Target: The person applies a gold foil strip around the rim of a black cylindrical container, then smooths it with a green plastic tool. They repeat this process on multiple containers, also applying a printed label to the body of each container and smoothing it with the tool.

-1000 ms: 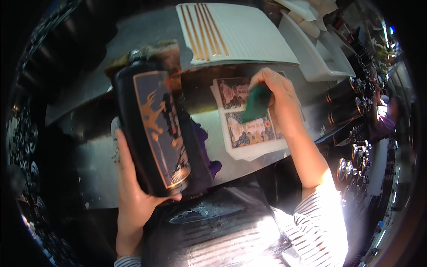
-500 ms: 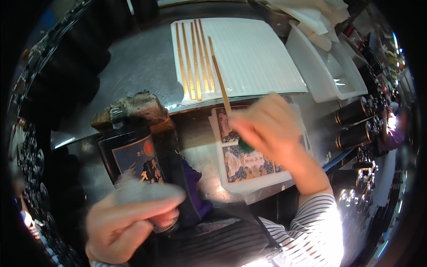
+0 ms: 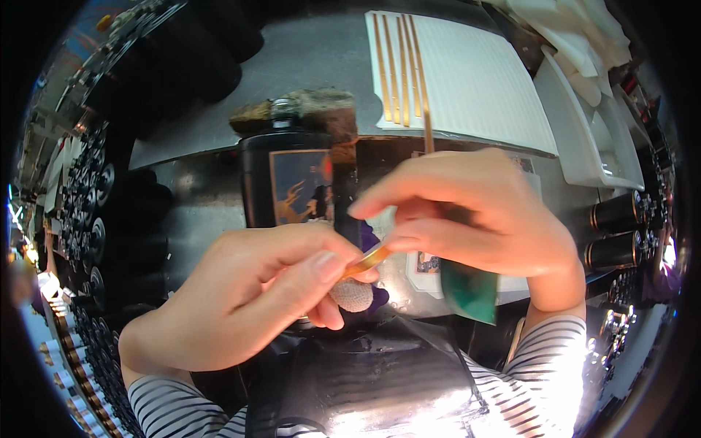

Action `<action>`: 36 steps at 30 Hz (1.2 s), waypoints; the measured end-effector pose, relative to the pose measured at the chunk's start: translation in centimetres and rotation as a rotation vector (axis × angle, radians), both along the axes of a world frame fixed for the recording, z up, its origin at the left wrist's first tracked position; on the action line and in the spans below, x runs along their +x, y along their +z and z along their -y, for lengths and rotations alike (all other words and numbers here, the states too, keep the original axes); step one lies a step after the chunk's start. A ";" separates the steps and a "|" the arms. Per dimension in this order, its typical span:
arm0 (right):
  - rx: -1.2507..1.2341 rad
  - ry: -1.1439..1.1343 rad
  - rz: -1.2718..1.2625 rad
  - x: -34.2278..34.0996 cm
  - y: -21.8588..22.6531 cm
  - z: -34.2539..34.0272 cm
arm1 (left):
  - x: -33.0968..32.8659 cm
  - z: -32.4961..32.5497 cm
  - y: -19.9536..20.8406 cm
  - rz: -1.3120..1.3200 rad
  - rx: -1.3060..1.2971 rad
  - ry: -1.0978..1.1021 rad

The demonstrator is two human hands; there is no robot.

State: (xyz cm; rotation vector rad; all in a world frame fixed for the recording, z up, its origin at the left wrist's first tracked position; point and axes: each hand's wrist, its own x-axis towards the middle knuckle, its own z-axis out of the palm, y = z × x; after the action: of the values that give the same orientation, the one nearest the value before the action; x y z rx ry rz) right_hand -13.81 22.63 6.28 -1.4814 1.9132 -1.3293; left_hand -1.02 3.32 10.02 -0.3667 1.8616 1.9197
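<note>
My left hand (image 3: 255, 292) pinches a curved, shiny gold strip (image 3: 367, 261) between thumb and forefinger. Beneath its fingertips shows a whitish-grey cloth pad (image 3: 353, 295); whether the hand grips it is hidden. My right hand (image 3: 475, 212) is curled, its thumb at the strip's other end and its forefinger stretched toward the left hand. A flat green scraper (image 3: 471, 292) hangs from the right palm. Behind both hands, a black bottle (image 3: 255, 182) with a bordered, pictured label (image 3: 301, 188) has its neck against a rough block (image 3: 328, 109).
Several gold strips (image 3: 394, 73) lie on a white ribbed sheet (image 3: 475, 73) at the back. A white plastic bin (image 3: 577, 124) stands right of it. Black cylindrical bottles (image 3: 615, 252) lie at the right. Purple cloth (image 3: 380, 296) sits beside the black bottle.
Both hands have come together at a gold strip; the right moved from the white sheet toward me, the left moved right. The cloth pad went from above to below the left fingers. The view shifted.
</note>
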 end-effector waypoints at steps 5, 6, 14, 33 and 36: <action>0.028 -0.012 -0.036 1.3 1.2 1.3 | 1.6 2.6 -1.6 -0.353 -0.255 -0.055; 0.036 -0.058 0.046 1.2 0.9 1.6 | 1.3 3.3 -2.1 -0.452 -0.379 -0.029; 0.119 -0.317 0.511 -1.1 0.2 5.8 | -1.9 5.8 -5.7 -0.724 -0.445 0.421; 0.211 -0.346 0.420 -1.8 -0.1 7.2 | -2.7 6.6 -6.3 -0.541 -0.141 0.487; 0.255 -0.349 0.377 -1.7 0.2 7.5 | -2.6 7.1 -7.2 -0.581 -0.095 0.479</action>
State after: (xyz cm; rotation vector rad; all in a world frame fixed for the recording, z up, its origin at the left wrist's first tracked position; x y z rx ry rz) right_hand -15.54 15.17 6.51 -0.7361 2.0451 -1.3276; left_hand -3.63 -3.77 2.82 -0.3276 2.4065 2.4556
